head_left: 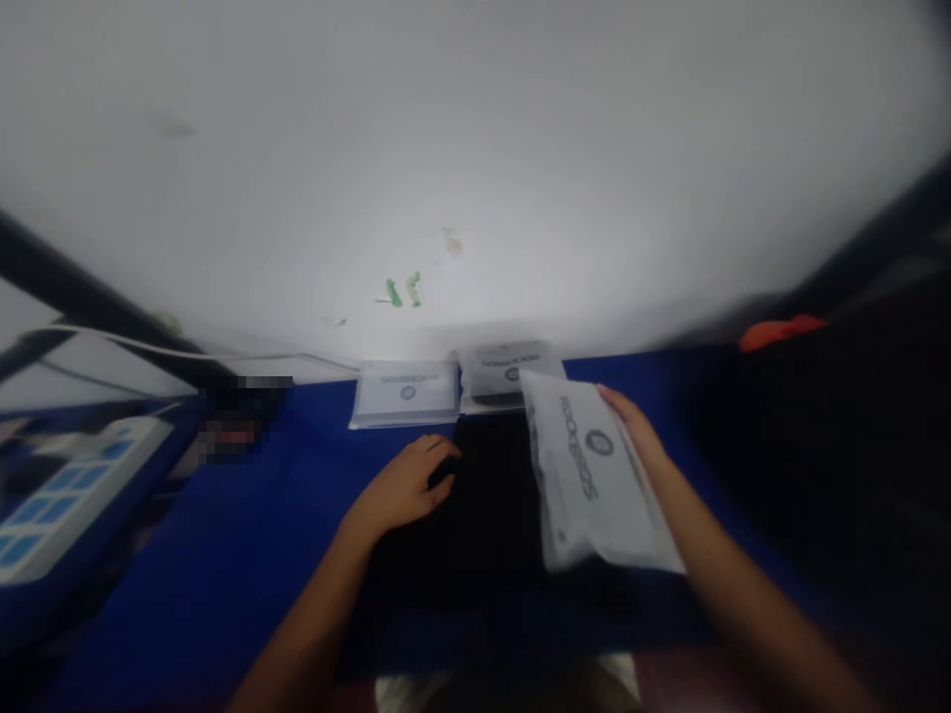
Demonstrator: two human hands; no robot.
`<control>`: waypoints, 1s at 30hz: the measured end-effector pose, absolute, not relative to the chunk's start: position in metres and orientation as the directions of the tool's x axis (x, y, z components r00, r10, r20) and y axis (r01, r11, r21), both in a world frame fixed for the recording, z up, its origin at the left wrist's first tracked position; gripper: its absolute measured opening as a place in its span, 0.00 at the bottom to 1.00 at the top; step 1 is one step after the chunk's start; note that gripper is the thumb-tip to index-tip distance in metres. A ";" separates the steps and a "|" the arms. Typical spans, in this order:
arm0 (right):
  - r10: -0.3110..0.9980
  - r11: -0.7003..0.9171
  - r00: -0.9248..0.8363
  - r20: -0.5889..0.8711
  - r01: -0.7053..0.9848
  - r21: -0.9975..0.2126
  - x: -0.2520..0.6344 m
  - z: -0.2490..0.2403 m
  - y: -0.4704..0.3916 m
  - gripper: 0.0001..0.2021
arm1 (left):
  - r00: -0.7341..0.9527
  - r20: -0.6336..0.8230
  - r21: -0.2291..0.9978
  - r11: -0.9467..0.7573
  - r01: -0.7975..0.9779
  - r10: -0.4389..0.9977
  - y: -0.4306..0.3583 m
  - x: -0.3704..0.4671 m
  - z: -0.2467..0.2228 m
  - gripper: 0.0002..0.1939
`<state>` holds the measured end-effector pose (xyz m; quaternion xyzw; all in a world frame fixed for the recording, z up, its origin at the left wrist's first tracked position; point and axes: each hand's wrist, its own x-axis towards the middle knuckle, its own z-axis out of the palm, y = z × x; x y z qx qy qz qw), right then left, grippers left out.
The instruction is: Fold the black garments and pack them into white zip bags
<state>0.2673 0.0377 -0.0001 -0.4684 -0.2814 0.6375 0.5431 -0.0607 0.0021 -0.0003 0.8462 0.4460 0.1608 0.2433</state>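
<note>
My right hand [630, 414] grips the side of a frosted white plastic bag [576, 515] with a dark round logo and lettering on it. The bag is tilted, raised above the blue table, and hides most of the fingers. My left hand [416, 477] has its thumb and fingers apart with nothing between them. Its fingertips are at the left edge of a flat black area [494, 495], whose kind I cannot make out. Behind it lie two similar printed bags: a whitish one [405, 391] on the left and a greyer one [482, 376] with something dark inside.
A white wall [520, 198] with green scraps stands behind the blue table [282, 515]. On the left are a white power strip [63, 505] with blue sockets and a white cable [208, 355]. An orange thing [780, 332] sits at the right beside a large dark shape.
</note>
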 end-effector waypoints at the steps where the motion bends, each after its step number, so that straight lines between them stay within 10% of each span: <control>1: 0.947 -0.304 -0.025 -0.320 -0.388 -0.870 0.261 0.001 0.034 0.10 | 0.512 0.085 0.599 -0.454 0.660 0.855 0.002 -0.057 -0.001 0.13; 6: 0.799 -0.527 -0.454 -0.394 -0.215 -0.822 0.227 -0.001 0.014 0.15 | 0.341 -0.001 0.935 -0.121 0.334 0.940 -0.004 -0.033 -0.006 0.14; 11: 0.661 -0.467 -0.648 -0.379 0.040 -0.883 0.205 -0.015 -0.002 0.19 | 0.496 -0.267 0.959 0.179 0.219 0.826 -0.015 -0.017 -0.007 0.20; 19: 0.691 -0.428 -0.618 -0.375 0.068 -0.901 0.200 -0.023 -0.005 0.20 | 0.521 -0.224 0.971 0.146 0.187 0.824 -0.026 -0.002 -0.007 0.20; 30: 0.708 -0.299 -0.650 -0.277 0.079 -0.951 0.217 -0.004 0.001 0.17 | 0.147 -0.213 0.976 0.205 0.068 0.966 -0.008 -0.033 0.000 0.16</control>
